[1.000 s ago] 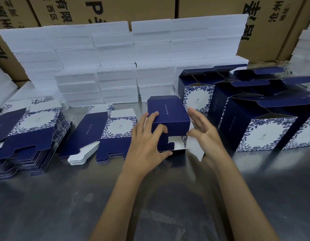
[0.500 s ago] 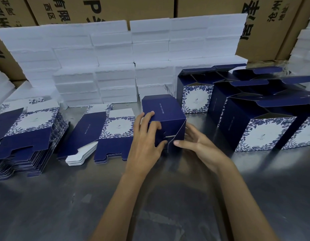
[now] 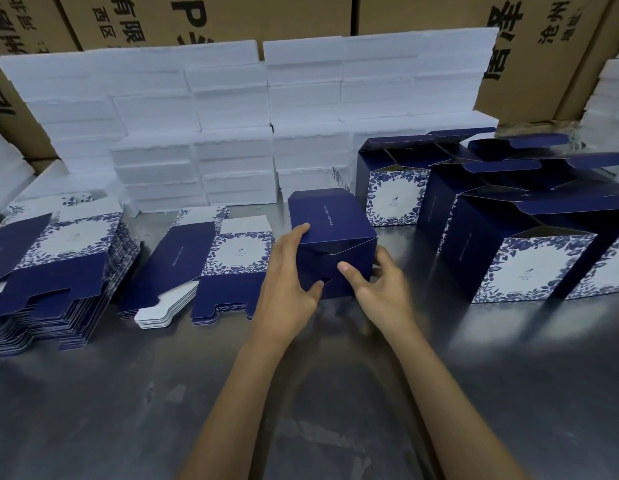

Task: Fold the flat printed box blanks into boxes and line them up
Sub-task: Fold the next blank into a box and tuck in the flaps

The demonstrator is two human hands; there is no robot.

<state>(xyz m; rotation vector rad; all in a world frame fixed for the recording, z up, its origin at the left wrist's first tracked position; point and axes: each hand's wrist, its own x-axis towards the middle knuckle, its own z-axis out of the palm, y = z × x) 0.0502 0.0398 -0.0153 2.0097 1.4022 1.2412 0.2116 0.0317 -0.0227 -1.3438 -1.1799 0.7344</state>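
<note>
Closing bottom flaps | left hand (image 3: 287,271) gripping box (image 3: 330,233), right hand (image 3: 381,285) thumb pressing flap | finished boxes (image 3: 530,268) at 3 o'clock | press tabs fully home, box kept square on counter (image 3: 128,393)

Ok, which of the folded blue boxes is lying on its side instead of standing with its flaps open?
The box being held between both hands, at the table's middle. The finished boxes to its right stand upright with flaps raised.
</note>
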